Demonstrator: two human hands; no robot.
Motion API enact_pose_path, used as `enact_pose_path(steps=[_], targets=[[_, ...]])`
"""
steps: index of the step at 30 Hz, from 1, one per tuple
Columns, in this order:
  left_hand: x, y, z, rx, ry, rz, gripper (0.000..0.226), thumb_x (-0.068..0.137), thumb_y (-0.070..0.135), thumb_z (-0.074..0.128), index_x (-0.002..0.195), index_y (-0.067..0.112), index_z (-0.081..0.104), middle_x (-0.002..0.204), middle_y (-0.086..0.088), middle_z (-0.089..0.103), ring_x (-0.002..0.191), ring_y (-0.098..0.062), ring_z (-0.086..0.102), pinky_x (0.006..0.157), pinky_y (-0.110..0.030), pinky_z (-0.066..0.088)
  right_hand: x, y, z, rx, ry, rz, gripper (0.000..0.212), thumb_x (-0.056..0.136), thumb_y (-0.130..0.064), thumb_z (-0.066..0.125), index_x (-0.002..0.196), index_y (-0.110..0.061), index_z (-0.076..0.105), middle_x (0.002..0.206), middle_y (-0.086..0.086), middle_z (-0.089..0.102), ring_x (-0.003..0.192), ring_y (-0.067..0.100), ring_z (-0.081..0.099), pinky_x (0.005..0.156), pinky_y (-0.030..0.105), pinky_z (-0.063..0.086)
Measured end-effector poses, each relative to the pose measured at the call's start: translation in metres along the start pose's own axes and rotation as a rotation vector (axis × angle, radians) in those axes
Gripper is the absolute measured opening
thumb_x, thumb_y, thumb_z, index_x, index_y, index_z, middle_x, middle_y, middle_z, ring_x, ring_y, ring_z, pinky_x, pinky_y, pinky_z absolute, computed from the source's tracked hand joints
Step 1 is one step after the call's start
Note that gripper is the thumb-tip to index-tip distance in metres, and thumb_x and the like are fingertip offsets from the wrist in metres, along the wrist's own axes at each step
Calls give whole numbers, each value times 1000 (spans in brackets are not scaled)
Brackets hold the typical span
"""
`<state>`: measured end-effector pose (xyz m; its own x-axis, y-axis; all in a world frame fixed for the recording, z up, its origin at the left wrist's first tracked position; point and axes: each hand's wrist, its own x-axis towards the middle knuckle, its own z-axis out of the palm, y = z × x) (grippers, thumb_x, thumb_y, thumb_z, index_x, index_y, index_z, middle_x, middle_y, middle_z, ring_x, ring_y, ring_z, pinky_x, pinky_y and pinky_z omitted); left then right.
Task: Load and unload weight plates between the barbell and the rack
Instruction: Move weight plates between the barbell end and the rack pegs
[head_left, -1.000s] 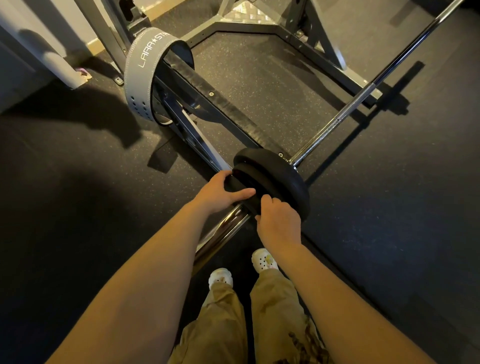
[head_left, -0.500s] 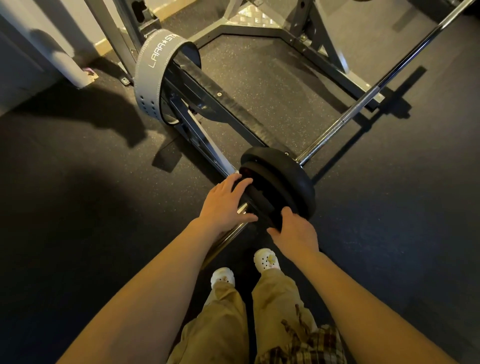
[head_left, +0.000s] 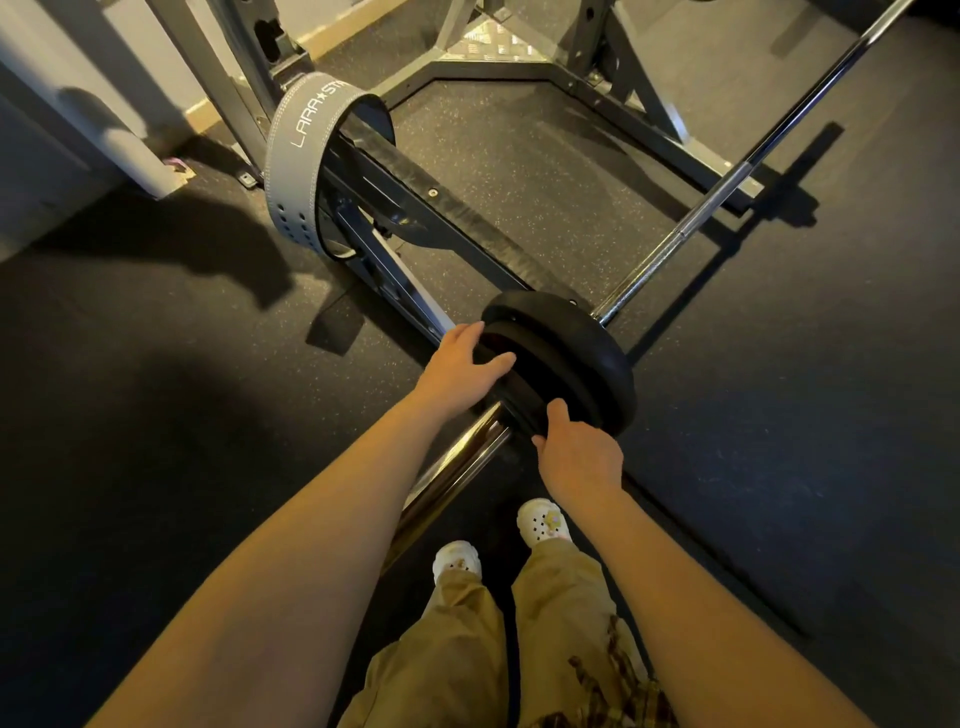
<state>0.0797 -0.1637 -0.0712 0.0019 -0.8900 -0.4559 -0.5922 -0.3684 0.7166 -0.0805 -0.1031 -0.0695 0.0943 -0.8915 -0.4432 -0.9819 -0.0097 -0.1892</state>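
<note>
Two black weight plates sit on the near sleeve of a barbell (head_left: 727, 192) that runs away to the upper right. The inner plate (head_left: 597, 353) is larger; a smaller outer plate (head_left: 524, 384) lies against it. My left hand (head_left: 460, 366) holds the outer plate's upper left rim, thumb across its face. My right hand (head_left: 579, 454) grips its lower rim, thumb on the face and fingers curled out of sight below. The chrome sleeve end (head_left: 452, 478) sticks out toward me between my forearms.
A grey lifting belt (head_left: 293, 171) hangs round the rack's safety arm (head_left: 441, 208) at upper left. The rack's steel base frame (head_left: 649, 119) spreads across the back. A white post (head_left: 130, 150) stands at far left. My feet in white clogs (head_left: 540, 522) stand under the sleeve on black rubber floor.
Both hands have shifted on the outer plate: the left moved up onto the upper left rim, the right went from the near edge to the lower rim. The view has tilted slightly.
</note>
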Motion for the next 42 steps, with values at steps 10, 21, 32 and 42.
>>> enact_pose_path(steps=[10, 21, 32, 42], targets=[[-19, -17, 36, 385, 99, 146, 89, 83, 73, 46, 151, 21, 22, 160, -2, 17, 148, -22, 12, 119, -48, 20, -9, 20, 22, 208, -123, 54, 45, 101, -33, 43, 140, -18, 25, 112, 7, 60, 97, 21, 61, 83, 37, 51], [-46, -16, 49, 608, 229, 214, 93, 82, 77, 39, 152, 18, 19, 160, -5, 18, 149, -22, 10, 122, -42, 10, 10, 32, -52, 491, -242, -34, 41, 102, -23, 41, 143, -18, 39, 123, 2, 57, 98, 10, 53, 80, 22, 41], [-58, -22, 32, 601, -8, 410, 117, 76, 66, 65, 153, 18, -10, 163, 0, 3, 149, -15, -1, 122, -37, 4, 22, 1, -40, 401, -318, -37, 31, 92, -23, 62, 122, -19, 54, 107, -2, 58, 103, 18, 58, 85, 31, 46], [-5, -8, -9, 272, 155, 65, 80, 93, 57, 48, 154, 20, 14, 162, -1, 11, 148, -20, 12, 119, -46, 20, -7, 24, -10, 563, -229, -41, 43, 94, -20, 59, 134, -20, 44, 126, 1, 57, 111, 11, 55, 89, 23, 44]])
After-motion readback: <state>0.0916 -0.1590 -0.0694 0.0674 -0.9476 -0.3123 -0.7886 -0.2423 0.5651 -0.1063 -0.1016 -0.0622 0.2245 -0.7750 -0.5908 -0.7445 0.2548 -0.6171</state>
